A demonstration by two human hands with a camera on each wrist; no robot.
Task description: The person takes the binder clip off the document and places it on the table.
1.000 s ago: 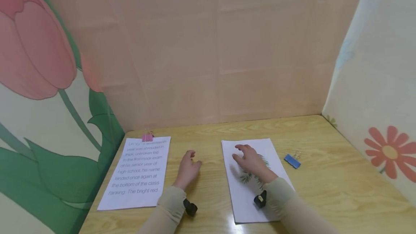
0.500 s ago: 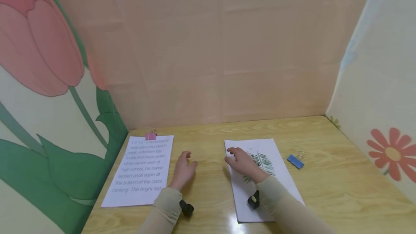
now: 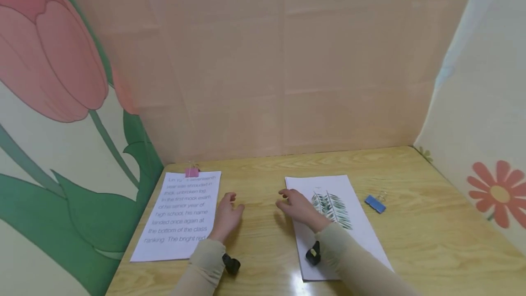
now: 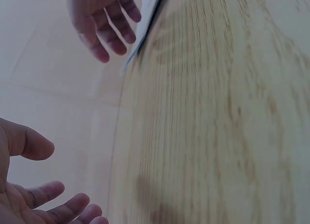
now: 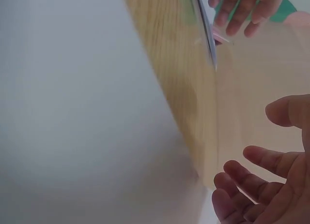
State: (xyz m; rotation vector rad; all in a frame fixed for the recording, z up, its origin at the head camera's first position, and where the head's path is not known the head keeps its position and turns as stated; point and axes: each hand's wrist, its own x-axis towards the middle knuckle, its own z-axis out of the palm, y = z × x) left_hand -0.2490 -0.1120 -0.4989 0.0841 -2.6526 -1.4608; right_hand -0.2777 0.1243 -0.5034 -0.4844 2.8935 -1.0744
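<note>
My left hand [image 3: 227,217] hovers above the table beside the right edge of a printed text sheet [image 3: 174,216], its fingers loosely bent and holding nothing. A pink binder clip [image 3: 191,172] sits at the top edge of that sheet. Over the left edge of a white paper stack [image 3: 341,255] printed with green leaves, my right hand [image 3: 302,208] is raised with relaxed fingers and nothing in them. In the right wrist view the right hand [image 5: 271,185] has its thumb apart from the fingers. A blue binder clip [image 3: 376,203] lies right of the leaf stack.
The wooden table [image 3: 255,259] ends at a pinkish covered wall [image 3: 230,67] behind. A tulip-patterned panel [image 3: 65,163] stands on the left, and a flower-patterned panel [image 3: 489,118] on the right. Each wrist wears a small black camera [image 3: 231,264].
My right hand has moved left, from over the leaf picture to the stack's left edge. My left hand has shifted slightly left. The papers and clips lie as before; the head view has turned a little.
</note>
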